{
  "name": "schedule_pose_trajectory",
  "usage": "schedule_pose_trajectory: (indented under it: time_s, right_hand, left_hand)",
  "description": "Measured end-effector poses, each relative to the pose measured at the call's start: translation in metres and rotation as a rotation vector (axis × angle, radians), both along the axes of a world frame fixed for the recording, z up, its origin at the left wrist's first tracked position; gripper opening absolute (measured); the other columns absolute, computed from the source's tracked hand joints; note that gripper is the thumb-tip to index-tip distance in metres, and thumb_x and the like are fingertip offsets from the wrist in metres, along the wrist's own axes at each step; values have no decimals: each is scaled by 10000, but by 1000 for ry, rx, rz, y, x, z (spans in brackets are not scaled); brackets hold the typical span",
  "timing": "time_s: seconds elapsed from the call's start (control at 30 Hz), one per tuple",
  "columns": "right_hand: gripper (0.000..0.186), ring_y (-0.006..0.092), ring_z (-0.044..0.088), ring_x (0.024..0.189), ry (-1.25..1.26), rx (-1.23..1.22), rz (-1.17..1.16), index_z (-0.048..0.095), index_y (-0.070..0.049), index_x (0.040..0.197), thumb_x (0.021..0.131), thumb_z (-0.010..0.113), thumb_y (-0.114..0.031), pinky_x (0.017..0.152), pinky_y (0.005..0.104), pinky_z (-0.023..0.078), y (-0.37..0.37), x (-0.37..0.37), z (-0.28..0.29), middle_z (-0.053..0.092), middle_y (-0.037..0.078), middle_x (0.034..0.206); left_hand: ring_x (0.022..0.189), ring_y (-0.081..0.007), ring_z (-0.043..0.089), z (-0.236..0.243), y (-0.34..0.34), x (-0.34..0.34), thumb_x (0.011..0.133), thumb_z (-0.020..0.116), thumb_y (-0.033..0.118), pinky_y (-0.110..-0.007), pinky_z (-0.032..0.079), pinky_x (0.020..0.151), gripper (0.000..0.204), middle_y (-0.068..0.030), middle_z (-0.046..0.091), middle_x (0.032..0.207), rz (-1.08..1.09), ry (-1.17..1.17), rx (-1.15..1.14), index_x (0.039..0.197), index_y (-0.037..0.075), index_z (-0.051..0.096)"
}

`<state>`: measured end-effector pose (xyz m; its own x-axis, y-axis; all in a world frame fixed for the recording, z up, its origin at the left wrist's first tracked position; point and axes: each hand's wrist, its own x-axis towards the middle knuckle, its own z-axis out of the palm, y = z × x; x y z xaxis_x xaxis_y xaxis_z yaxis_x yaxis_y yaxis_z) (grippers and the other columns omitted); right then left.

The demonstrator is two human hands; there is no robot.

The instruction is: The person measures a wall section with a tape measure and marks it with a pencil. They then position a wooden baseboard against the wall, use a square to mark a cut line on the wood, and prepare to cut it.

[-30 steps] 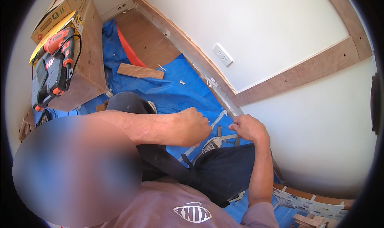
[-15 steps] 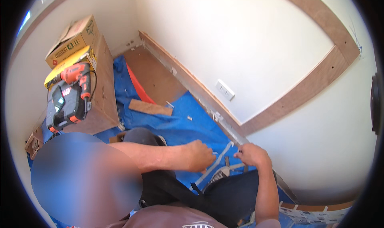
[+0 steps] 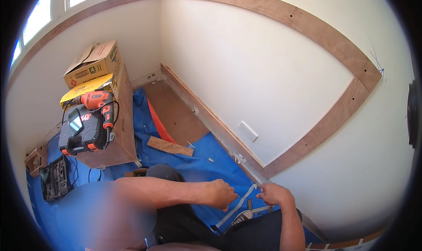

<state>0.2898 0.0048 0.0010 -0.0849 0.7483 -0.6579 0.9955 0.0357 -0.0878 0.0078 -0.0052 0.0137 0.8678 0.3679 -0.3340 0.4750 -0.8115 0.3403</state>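
My left hand (image 3: 221,194) is closed in a loose fist above the blue sheet (image 3: 200,165). A thin light tip shows by its fingers, but what it holds, if anything, is too small to name. Just to the right, my right hand (image 3: 274,194) is curled with fingertips pressed together, beside the low end of the wooden baseboard (image 3: 220,130). Whatever lies within its fingers is hidden. A small gap separates the two hands. Below them are my shoe (image 3: 242,216) and dark-trousered legs, with pale tape strips (image 3: 239,207) on the sheet.
At left, a wooden cabinet (image 3: 127,132) carries a cardboard box (image 3: 94,66), a yellow box (image 3: 90,87), an orange drill (image 3: 96,102), a dark tool case (image 3: 83,134) and a phone (image 3: 75,122). An open tool set (image 3: 56,180) and wood offcut (image 3: 170,146) lie on the floor. An outlet (image 3: 248,131) sits on the wall.
The view has tilted upward, bringing in the windows, the upper wall trim and the open tool set. Both hands appear lower in the picture and stay closed, close to each other.
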Motion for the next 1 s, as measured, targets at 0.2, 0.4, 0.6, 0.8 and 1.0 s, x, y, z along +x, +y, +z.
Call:
schedule_pose_trajectory:
  time_s: [0.2,0.4,0.6,0.8,1.0]
  right_hand:
    - [410,299,767,843,33,-29,-23,713,-75,1127,1003,755,-463,810,440,567,-1,-5,7,782,118,841]
    - [398,348,765,930,76,-14,-99,702,-5,1192,1000,748,-351,871,466,565,-6,-8,12,790,186,972]
    - [430,375,765,1009,39,11,-81,709,-3,1224,995,752,-365,906,474,570,-6,-10,17,792,212,1059]
    - [433,397,752,1067,51,2,-116,717,-9,1220,992,761,-374,938,482,567,-5,-9,16,788,219,1110]
    - [429,415,727,1134,46,42,-56,720,-9,1222,989,767,-367,969,494,556,-6,-9,18,777,219,1180]
  left_hand:
    - [1049,-379,768,4,-2,-2,913,827,411,-487,613,872,495,-167,769,1088,-1,6,21,1224,37,731]
    - [1020,-384,777,2,-5,-4,910,831,403,-486,617,861,467,-160,777,1043,22,-22,25,1179,32,743]
    - [1016,-373,780,2,-3,-4,906,836,394,-481,619,857,461,-156,779,1031,20,-31,22,1166,24,745]
    - [1012,-368,781,1,-3,-4,904,843,390,-479,618,851,476,-157,780,1025,38,-26,38,1185,20,740]
    - [1040,-366,773,-2,0,-2,905,842,392,-485,611,878,494,-161,775,1062,42,-1,-2,1216,23,733]
